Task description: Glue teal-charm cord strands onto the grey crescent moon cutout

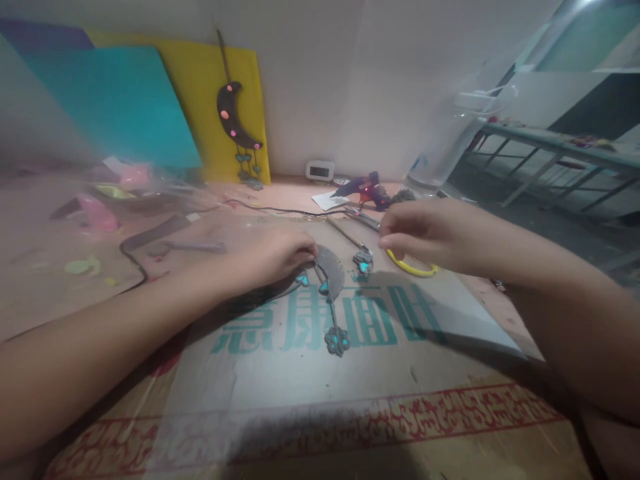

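My left hand [293, 252] is closed in a pinch at the upper left of a dark grey crescent moon ornament [334, 267] lying flat on the white board. From it run dark cords with small turquoise hearts [324, 287] and a grey flower charm [337, 341] with turquoise spots. Fingers curled, my right hand [413, 230] is at a pair of scissors; their yellow handle [415, 268] shows below it and the metal blades point up-left. The hand hides the scissors' middle. A separate grey charm with turquoise [363, 263] rests between the hands.
A glue gun [367, 190] with a lit red light lies at the back beside a small digital clock [320, 171]. A thin brush-like stick [347, 233] and a black cable [295, 212] are nearby. A finished-looking moon hanging [233, 117] leans on yellow card [200, 87]. Clutter covers the left.
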`<state>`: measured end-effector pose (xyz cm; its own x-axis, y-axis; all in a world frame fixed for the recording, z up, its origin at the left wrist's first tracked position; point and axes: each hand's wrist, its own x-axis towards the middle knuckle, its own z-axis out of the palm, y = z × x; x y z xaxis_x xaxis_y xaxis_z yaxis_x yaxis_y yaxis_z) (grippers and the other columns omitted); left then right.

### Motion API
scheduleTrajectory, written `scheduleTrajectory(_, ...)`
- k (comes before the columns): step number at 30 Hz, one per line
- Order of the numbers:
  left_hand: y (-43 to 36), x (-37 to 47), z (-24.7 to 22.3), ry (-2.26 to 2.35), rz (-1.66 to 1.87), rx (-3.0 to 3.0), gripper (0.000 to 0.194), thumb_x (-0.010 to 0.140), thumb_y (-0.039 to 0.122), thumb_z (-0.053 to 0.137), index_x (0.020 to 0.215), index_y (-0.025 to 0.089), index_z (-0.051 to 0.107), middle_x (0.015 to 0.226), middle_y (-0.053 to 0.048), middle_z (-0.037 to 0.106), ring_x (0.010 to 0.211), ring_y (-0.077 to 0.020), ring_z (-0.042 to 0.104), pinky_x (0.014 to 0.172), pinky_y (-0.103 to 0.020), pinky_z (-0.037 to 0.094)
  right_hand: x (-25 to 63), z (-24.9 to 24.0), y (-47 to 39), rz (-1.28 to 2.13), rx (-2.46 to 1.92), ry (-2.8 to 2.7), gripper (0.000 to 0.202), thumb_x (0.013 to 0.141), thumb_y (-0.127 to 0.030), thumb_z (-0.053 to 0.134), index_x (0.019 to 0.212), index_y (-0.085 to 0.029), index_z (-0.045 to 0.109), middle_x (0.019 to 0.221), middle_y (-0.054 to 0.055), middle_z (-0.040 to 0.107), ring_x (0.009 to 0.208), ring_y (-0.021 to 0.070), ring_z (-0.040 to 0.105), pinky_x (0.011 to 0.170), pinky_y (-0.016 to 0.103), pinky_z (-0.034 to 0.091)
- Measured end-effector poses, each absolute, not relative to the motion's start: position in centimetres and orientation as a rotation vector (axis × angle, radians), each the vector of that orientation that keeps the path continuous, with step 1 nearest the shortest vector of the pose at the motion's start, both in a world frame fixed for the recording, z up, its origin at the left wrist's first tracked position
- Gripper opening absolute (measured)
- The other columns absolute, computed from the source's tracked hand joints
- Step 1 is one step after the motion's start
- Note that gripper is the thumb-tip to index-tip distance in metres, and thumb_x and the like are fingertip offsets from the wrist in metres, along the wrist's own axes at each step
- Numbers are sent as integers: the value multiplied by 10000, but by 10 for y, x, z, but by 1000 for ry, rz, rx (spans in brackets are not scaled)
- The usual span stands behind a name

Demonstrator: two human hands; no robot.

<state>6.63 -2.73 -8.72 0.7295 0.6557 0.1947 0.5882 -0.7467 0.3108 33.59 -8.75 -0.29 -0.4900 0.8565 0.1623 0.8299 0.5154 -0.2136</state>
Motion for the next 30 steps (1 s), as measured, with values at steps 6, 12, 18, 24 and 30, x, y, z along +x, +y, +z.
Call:
scheduleTrajectory(6,-28,67,-88,991,468,2708,212,952,277,540,878,187,718,873,-58,736,804,-197,634,714,-288,435,333,-19,-78,61,-1434,-2566,40,878,-236,602,902,-235,633,695,-26,626,591,134,511,559,273,302)
scheduleTrajectory(12,-38,71,-80,913,659,2610,154,931,232,574,923,195,723,914,-51,756,840,-191,664,749,-291,468,313,-41,-77,244,-1335,-2507,184,973,-288,556,965,-204,719,828,20,726,734,154,616,655,276,384)
scheduleTrajectory(18,-49,74,-69,852,786,2526,161,943,225,557,903,193,710,897,-20,747,831,-170,656,763,-286,470,305,-53,-90,231,-932,-2703,247,994,-152,478,1172,-214,637,1060,55,702,938,187,634,784,309,449)
scheduleTrajectory(24,-47,75,-71,904,797,2451,157,940,255,563,895,185,697,897,-23,743,842,-173,652,773,-295,475,303,-51,-96,262,-794,-2835,202,1025,-195,489,1083,-202,683,1022,59,695,911,179,623,772,302,455)
scheduleTrajectory(30,-56,72,-53,908,870,2426,145,921,281,603,871,188,702,841,0,731,784,-149,637,727,-260,475,299,-38,-106,279,-1043,-2604,264,972,-414,629,868,-175,667,786,19,676,704,153,589,629,280,412)
